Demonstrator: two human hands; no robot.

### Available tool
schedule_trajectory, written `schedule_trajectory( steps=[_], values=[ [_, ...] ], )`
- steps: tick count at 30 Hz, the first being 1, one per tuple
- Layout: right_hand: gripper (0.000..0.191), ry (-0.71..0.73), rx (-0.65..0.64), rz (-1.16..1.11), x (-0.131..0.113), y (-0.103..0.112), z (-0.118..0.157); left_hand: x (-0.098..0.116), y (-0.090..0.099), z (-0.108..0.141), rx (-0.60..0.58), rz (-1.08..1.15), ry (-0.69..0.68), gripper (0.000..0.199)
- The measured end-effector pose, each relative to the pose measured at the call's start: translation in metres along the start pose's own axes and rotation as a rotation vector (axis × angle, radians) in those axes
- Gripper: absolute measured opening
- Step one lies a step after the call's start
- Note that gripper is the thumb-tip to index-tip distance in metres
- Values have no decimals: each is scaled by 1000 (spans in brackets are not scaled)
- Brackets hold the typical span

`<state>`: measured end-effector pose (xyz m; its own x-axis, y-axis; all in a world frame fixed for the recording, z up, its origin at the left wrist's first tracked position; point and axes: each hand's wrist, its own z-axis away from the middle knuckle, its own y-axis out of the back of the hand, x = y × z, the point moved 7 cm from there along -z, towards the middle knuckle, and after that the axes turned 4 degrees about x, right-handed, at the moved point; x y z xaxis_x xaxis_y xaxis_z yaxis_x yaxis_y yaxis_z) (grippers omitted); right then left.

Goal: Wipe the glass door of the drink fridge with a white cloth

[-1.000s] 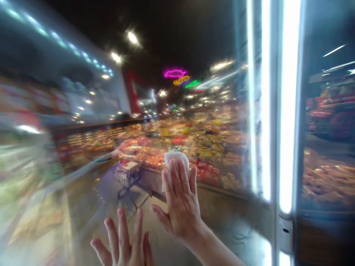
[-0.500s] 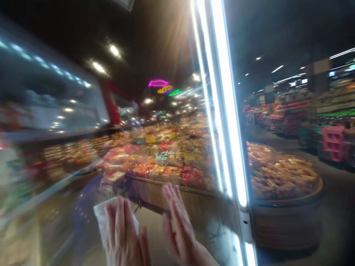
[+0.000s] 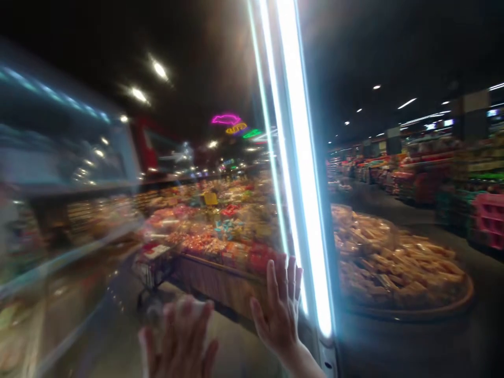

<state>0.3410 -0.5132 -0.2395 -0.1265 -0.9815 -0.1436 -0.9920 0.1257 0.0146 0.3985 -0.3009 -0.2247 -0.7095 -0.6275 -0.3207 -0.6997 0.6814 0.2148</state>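
Observation:
My left hand (image 3: 179,338), smeared by motion, is raised at the bottom with its fingers stretched upward. A sliver of white cloth (image 3: 197,303) shows behind its fingertips; most of the cloth is hidden by the hand. To the right, my right hand (image 3: 281,304) is open, its fingers pointing up and thumb apart, with nothing in it. Its fingertips overlap the lower part of a bright vertical light strip (image 3: 305,173) in view. The hands seem to be at a clear pane, but contact with it cannot be made out.
Behind the hands stands a long wooden display bin (image 3: 212,275) heaped with colourful wrapped goods. A shopping cart (image 3: 151,275) is beside it. Right of the light strip is a round bin (image 3: 401,273) of packaged goods. Blurred glass-fronted shelves (image 3: 94,215) line the left.
My right hand has moved right and up to the light strip, its fingers spreading. My left hand has shifted slightly right and down, and less cloth shows. The view has turned somewhat.

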Motion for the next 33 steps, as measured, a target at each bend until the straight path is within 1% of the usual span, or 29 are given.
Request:
schedule_trajectory(
  steps=[1, 2, 3, 4, 5, 7, 8, 9, 10, 12, 13, 14, 15, 17, 18, 19, 20, 21, 22, 23, 24, 25, 26, 27, 29, 30, 31, 32, 33],
  values=[
    [81, 4, -8, -14, 1, 1, 0, 12, -1, -9, -12, -52, -68, 78],
    [82, 5, -16, -33, 3, 1, 0, 17, 1, -19, -23, -86, -123, 71],
    [82, 7, -23, -55, 5, 1, 0, 16, 5, -31, -37, -108, -144, 67],
    [82, 8, -31, -77, 8, 0, 0, 8, 12, -42, -41, -124, -126, 65],
    [82, 14, -34, -99, 10, -1, 0, -3, 20, -52, -34, -152, -74, 66],
    [82, 25, -25, -137, 14, -2, -1, -21, 33, -61, -25, -225, 23, 71],
    [82, 27, -17, -153, 16, -2, -1, -23, 35, -60, -28, -244, 31, 72],
    [82, 20, -10, -167, 17, -2, -3, -19, 33, -54, -43, -245, -7, 72],
    [82, 6, -7, -180, 17, -1, -4, -11, 28, -46, -71, -231, -86, 68],
    [81, -16, -22, -206, 15, -2, -9, 4, 19, -27, -151, -184, -287, 59],
    [81, -7, -36, -221, 10, -2, -13, 5, 18, -21, -178, -172, -349, 56],
    [80, 18, -49, -237, 2, -3, -16, -2, 22, -19, -188, -179, -360, 56],
    [79, 56, -61, -254, -8, -3, -20, -14, 29, -22, -182, -207, -318, 59],
    [78, 125, -78, -283, -33, -4, -25, -46, 51, -28, -119, -304, -118, 69],
    [77, 141, -84, -297, -47, -5, -26, -59, 62, -27, -82, -354, -15, 74],
    [76, 150, -91, -314, -62, -5, -27, -66, 70, -20, -55, -393, 63, 78],
    [75, 153, -99, -333, -76, -6, -26, -68, 75, -9, -34, -411, 109, 79],
    [75, 157, -103, -355, -91, -6, -23, -63, 74, 4, -48, -400, 87, 78],
    [74, 164, -103, -376, -105, -6, -20, -58, 71, 19, -92, -374, 34, 76],
    [75, 175, -99, -392, -118, -5, -16, -52, 70, 33, -108, -353, -46, 73],
    [76, 185, -91, -397, -129, -5, -11, -55, 71, 44, -124, -357, -58, 72],
    [78, 193, -79, -392, -138, -5, -7, -64, 77, 50, -134, -368, -50, 72],
    [81, 196, -65, -375, -144, -5, -3, -80, 86, 51, -129, -393, -4, 74],
    [83, 196, -51, -351, -148, -5, 0, -100, 97, 50, -115, -421, 74, 76],
    [85, 191, -19, -298, -149, -7, 5, -141, 124, 50, -36, -453, 268, 77],
    [85, 188, -1, -277, -147, -8, 6, -156, 134, 55, 2, -450, 352, 77],
    [84, 188, 17, -263, -145, -9, 7, -163, 140, 64, 24, -441, 411, 77],
    [84, 189, 36, -255, -142, -10, 9, -165, 142, 76, 26, -432, 436, 78],
    [84, 188, 47, -253, -139, -12, 11, -162, 141, 90, 9, -429, 433, 80]
  ],
)
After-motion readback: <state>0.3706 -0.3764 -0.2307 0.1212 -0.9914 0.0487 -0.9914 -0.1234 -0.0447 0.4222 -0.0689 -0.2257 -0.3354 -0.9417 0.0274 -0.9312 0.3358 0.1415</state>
